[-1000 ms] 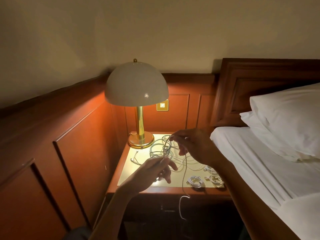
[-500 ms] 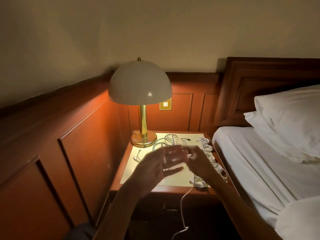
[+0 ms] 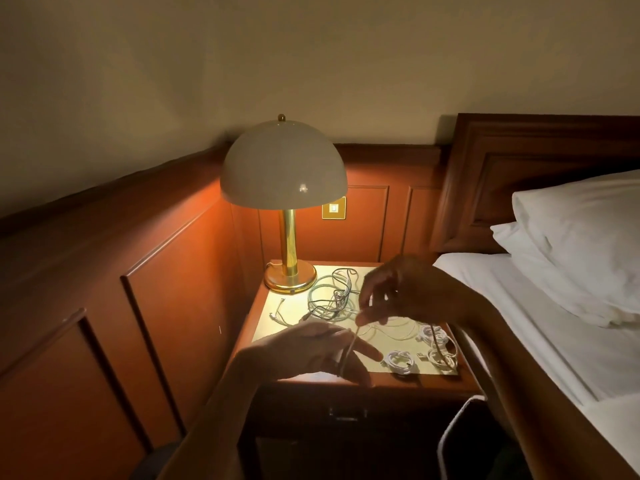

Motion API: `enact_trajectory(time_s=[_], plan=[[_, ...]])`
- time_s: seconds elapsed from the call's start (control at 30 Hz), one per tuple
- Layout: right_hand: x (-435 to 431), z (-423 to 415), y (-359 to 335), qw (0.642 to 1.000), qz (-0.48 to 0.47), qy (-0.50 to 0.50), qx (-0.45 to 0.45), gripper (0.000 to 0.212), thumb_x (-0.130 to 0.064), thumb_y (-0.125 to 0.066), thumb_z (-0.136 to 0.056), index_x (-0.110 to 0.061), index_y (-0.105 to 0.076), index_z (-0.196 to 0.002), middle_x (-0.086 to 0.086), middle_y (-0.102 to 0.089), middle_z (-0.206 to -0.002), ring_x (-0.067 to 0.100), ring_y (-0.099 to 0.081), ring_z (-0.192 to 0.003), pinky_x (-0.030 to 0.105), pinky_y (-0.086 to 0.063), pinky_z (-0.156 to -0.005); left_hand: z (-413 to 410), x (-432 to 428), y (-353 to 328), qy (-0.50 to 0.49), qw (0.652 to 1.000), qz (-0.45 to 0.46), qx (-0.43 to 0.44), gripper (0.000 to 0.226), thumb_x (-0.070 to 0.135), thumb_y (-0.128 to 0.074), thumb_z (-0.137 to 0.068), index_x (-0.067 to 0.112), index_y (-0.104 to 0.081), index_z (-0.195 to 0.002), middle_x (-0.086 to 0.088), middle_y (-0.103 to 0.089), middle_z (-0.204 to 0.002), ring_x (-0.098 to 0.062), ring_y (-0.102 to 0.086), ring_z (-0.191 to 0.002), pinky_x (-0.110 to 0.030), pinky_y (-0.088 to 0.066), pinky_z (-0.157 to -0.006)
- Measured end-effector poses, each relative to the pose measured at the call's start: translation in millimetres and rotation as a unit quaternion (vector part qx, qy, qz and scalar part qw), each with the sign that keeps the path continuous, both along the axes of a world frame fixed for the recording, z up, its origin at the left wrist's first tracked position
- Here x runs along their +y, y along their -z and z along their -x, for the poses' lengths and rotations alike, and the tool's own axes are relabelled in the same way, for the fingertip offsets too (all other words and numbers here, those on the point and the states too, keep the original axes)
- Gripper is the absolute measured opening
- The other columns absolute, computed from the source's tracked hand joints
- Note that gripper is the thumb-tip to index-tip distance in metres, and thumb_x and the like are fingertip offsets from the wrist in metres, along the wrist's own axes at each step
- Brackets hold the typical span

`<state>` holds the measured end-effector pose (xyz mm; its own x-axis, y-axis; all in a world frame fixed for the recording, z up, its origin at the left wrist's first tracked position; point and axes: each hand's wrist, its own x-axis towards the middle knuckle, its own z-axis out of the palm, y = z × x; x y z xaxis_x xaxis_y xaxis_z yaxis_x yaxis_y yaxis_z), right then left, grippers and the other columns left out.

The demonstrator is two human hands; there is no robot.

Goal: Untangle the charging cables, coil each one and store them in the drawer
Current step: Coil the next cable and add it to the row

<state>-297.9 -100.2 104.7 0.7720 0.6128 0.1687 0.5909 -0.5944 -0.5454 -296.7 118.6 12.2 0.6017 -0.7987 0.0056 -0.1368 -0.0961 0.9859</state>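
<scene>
Head view: right hand (image 3: 408, 292) pinch-tight on cable (image 3: 349, 348), left hand (image 3: 311, 351) straight-fingered beneath, lamp (image 3: 284, 168) behind.

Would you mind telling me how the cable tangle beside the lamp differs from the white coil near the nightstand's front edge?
The tangle sprawls in loose, crossing loops; the white coil is wound into a tight, compact bundle. The tangle mixes dark and pale strands; the white coil is all white. Both lie on the nightstand top.
</scene>
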Motion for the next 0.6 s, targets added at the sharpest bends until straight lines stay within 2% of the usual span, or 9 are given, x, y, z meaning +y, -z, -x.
enact_trajectory(time_s=[0.13,0.2,0.27,0.3,0.4,0.47,0.5,0.53,0.6], plan=[[14,-8,38,0.958,-0.252,0.069,0.121,0.021,-0.028,-0.08,-0.08,-0.009,-0.073,-0.086,0.0,-0.066,-0.064,0.013,-0.049,-0.048,0.021,-0.037,-0.045,17,-3,-5,-0.024,0.975,0.195,0.104,0.027,0.03,-0.055,-0.097,0.013,-0.075,-0.098,-0.004,-0.074,-0.087,-0.017,-0.071,-0.086,-0.031,-0.056,-0.082],[22,-1,73,0.92,-0.33,0.106,0.181,0.028,-0.037,-0.071,-0.085,-0.009,-0.072,-0.09,0.006,-0.061,-0.069,0.014,-0.044,-0.049,0.025,-0.033,-0.044,18,-13,-6,-0.161,0.912,0.336,0.17,0.03,0.021,-0.051,-0.094,0.009,-0.078,-0.093,-0.008,-0.075,-0.093,-0.018,-0.072,-0.09,-0.03,-0.058,-0.078],[26,14,98,0.915,-0.315,0.115,0.225,0.023,-0.033,-0.061,-0.096,-0.014,-0.074,-0.094,0.004,-0.058,-0.067,0.012,-0.044,-0.046,0.024,-0.034,-0.04,9,-19,0,-0.257,0.824,0.451,0.228,0.033,0.017,-0.046,-0.096,0.002,-0.074,-0.103,-0.012,-0.073,-0.109,-0.021,-0.071,-0.103,-0.031,-0.059,-0.079],[28,22,103,0.92,-0.284,0.107,0.246,0.022,-0.029,-0.058,-0.099,-0.014,-0.074,-0.098,0.001,-0.057,-0.064,0.011,-0.044,-0.044,0.022,-0.036,-0.038,5,-20,4,-0.286,0.802,0.469,0.234,0.033,0.018,-0.043,-0.099,0.0,-0.068,-0.113,-0.012,-0.071,-0.116,-0.022,-0.068,-0.11,-0.029,-0.059,-0.082],[31,35,103,0.972,-0.103,0.109,0.182,0.017,-0.026,-0.058,-0.1,-0.021,-0.073,-0.106,-0.012,-0.067,-0.073,0.0,-0.055,-0.053,0.013,-0.042,-0.047,-2,-28,22,-0.36,0.829,0.403,0.144,0.031,0.02,-0.043,-0.103,0.005,-0.062,-0.123,-0.009,-0.069,-0.122,-0.022,-0.062,-0.12,-0.026,-0.055,-0.09],[30,35,92,0.991,0.024,0.121,0.055,0.019,-0.031,-0.06,-0.098,-0.025,-0.073,-0.111,-0.01,-0.074,-0.095,-0.001,-0.063,-0.073,0.009,-0.045,-0.064,-2,-33,33,-0.438,0.859,0.252,-0.083,0.024,0.02,-0.047,-0.103,0.017,-0.067,-0.116,-0.002,-0.072,-0.117,-0.015,-0.066,-0.114,-0.027,-0.053,-0.093],[28,35,81,0.99,0.053,0.128,0.005,0.019,-0.033,-0.061,-0.098,-0.026,-0.074,-0.11,-0.008,-0.075,-0.099,0.001,-0.065,-0.078,0.012,-0.047,-0.071,-2,-34,36,-0.45,0.852,0.157,-0.215,0.022,0.021,-0.048,-0.103,0.021,-0.068,-0.113,0.004,-0.073,-0.113,-0.008,-0.067,-0.109,-0.025,-0.054,-0.092],[25,34,69,0.987,0.069,0.141,-0.037,0.018,-0.034,-0.063,-0.096,-0.027,-0.075,-0.107,-0.008,-0.075,-0.096,0.003,-0.066,-0.079,0.018,-0.051,-0.076,-2,-33,36,-0.434,0.843,0.085,-0.305,0.022,0.021,-0.049,-0.103,0.021,-0.069,-0.11,0.01,-0.074,-0.106,-0.004,-0.068,-0.103,-0.021,-0.055,-0.089],[15,26,41,0.98,0.094,0.149,-0.091,0.015,-0.035,-0.068,-0.093,-0.026,-0.077,-0.099,-0.013,-0.072,-0.082,0.004,-0.065,-0.073,0.024,-0.054,-0.079,-2,-30,35,-0.34,0.883,0.02,-0.323,0.027,0.018,-0.045,-0.104,0.007,-0.07,-0.1,0.011,-0.074,-0.09,-0.007,-0.069,-0.09,-0.013,-0.053,-0.078]])
